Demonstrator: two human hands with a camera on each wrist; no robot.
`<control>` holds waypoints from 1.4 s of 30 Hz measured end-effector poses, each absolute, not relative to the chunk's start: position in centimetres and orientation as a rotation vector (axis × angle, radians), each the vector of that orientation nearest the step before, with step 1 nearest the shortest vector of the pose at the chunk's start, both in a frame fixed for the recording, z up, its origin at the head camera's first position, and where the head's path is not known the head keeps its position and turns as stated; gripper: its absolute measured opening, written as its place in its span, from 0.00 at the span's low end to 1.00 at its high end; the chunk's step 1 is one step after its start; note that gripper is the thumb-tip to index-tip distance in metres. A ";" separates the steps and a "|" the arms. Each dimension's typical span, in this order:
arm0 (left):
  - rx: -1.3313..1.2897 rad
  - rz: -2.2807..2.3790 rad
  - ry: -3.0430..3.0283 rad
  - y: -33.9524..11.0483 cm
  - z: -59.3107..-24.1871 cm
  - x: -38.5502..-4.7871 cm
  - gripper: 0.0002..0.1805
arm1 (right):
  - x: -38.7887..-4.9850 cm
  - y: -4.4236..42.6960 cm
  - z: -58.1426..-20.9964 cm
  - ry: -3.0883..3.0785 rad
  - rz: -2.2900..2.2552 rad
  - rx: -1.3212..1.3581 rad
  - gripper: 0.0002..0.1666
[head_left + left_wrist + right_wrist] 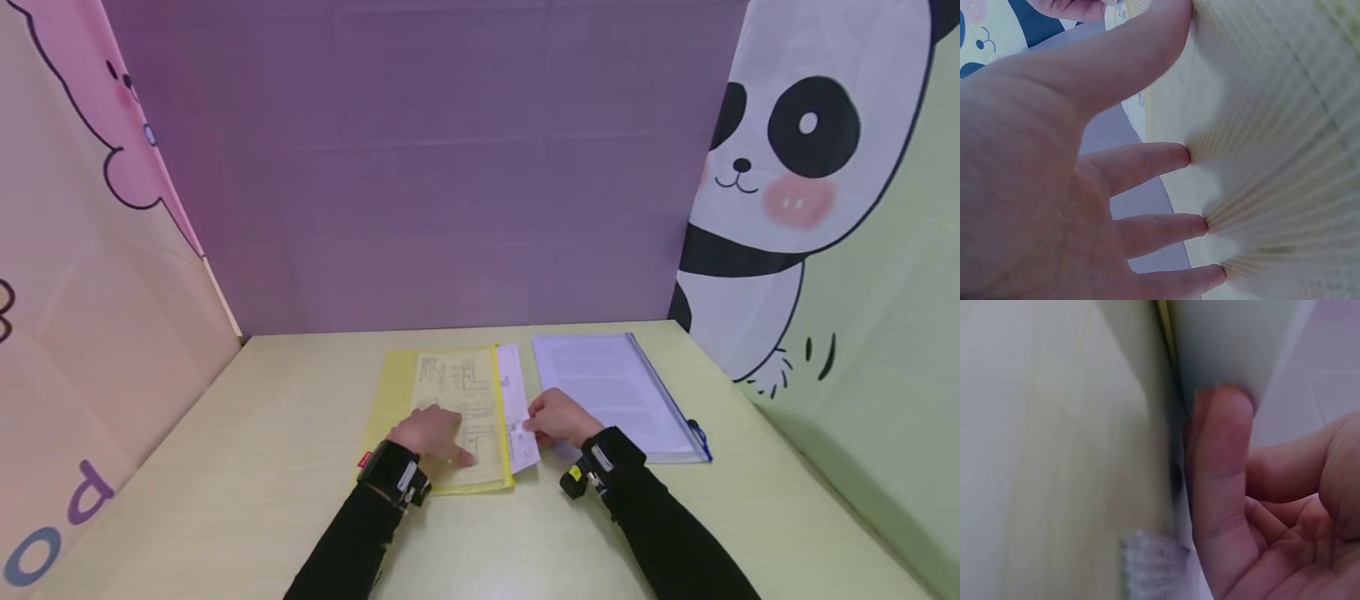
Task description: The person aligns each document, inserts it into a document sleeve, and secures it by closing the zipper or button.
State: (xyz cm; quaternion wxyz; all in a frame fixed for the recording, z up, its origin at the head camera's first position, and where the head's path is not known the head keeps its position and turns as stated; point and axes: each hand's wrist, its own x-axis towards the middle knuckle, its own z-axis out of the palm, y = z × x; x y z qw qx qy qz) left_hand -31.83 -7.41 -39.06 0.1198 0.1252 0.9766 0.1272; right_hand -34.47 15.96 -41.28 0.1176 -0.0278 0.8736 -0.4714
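Observation:
A yellow mesh document pouch (392, 379) lies flat near the middle of the table, with a printed sheet showing through it. My left hand (429, 433) rests on the pouch, fingers spread, and its fingertips (1175, 154) press into the mesh in the left wrist view. From the pouch's right edge a white printed paper (513, 392) sticks out partway; the rest of it is hidden. My right hand (562, 417) pinches this paper (1235, 344) by its right edge, between thumb and fingers.
To the right lies a clear document pouch (592, 371) with white printed pages inside, a dark strip along its right side and a blue pull (697, 435) at the corner. A purple cloth wall (450, 167) stands behind the pale table (247, 467), with printed panels at both sides.

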 end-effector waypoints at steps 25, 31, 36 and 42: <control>0.391 0.389 2.832 -7.2 -39.0 -31.6 0.43 | -34.1 14.6 -41.4 2.628 -1.352 -0.138 0.06; 0.408 0.377 2.829 -7.3 -39.1 -31.8 0.43 | -34.2 15.2 -41.0 2.515 -1.484 -0.052 0.11; 0.430 0.380 2.830 -7.3 -39.2 -31.9 0.43 | -34.3 15.3 -41.1 2.518 -1.499 -0.056 0.12; 0.431 0.398 2.821 -7.2 -39.1 -31.8 0.42 | -34.3 15.1 -41.4 2.540 -1.489 -0.098 0.10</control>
